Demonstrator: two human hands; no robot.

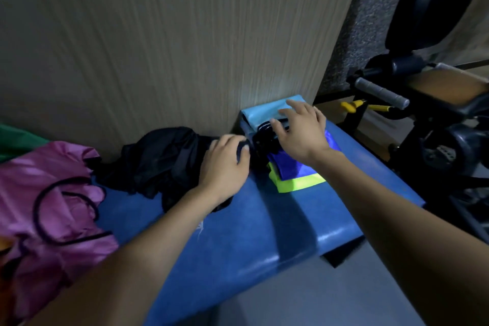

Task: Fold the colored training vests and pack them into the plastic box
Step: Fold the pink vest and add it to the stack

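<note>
Plainly, no readable writing shows anywhere; the only mark is a small, blurred white scuff or logo (200, 227) on the blue padded bench (238, 241), and it cannot be made out. The left hand (225, 164) lies palm down on the black vest (158, 159), its fingers curled over a gathered fold of the dark cloth at the vest's right end. The right hand (301, 130) rests flat with fingers spread and fairly straight, pressing on the top of the folded pile: under it sits a dark folded piece (264, 137), then a royal blue vest (293, 167), and at the bottom a neon yellow vest (299, 182) whose edge sticks out toward the viewer. A light blue folded piece (267, 114) lies behind them, touching the wood-grain wall panel (172, 34). The pile sits near the bench's far right end, close to its right edge. The black vest spreads crumpled along the wall, left of the pile. Farther left a pink vest (47, 193) with dark trim lies loose on the bench, and a green cloth (16, 140) peeks out behind it at the frame's edge. Bare bench surface runs between the forearms to the near rim. To the right, beyond the bench, stands dark gym equipment (423, 103) with a grey handle. No plastic box can be seen.
</note>
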